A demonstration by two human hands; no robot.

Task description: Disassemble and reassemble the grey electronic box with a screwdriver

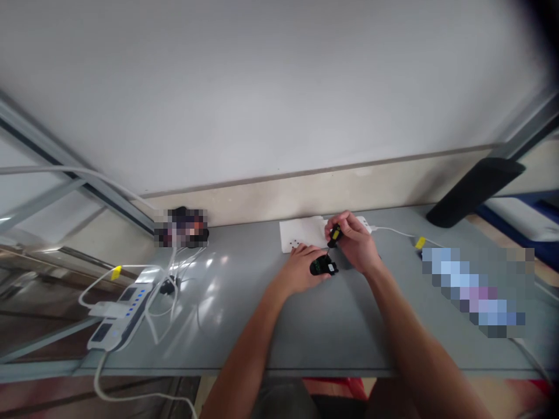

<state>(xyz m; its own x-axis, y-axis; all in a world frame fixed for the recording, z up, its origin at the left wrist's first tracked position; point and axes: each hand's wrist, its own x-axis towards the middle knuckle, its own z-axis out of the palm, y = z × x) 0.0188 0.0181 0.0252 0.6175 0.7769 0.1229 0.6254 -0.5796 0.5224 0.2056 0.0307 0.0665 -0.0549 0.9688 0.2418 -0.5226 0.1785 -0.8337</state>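
A small black device [321,266] with a white label lies on the grey shelf, and my left hand [304,270] is closed around its left side, steadying it. Above it, my right hand [356,241] grips a screwdriver [335,234] with a black and yellow handle. The thin shaft slants down to the device's upper edge; whether the tip sits in a screw is too small to tell. Just behind my left hand is a white sheet [301,230], with several tiny dark bits, apparently screws, on its near part.
A white power strip [120,317] with plugged-in cables lies at the left of the grey shelf [209,343]. Another white block [363,224] with a cable is partly behind my right hand. A black cylinder [474,192] leans at the back right. Blurred-out items lie at both sides.
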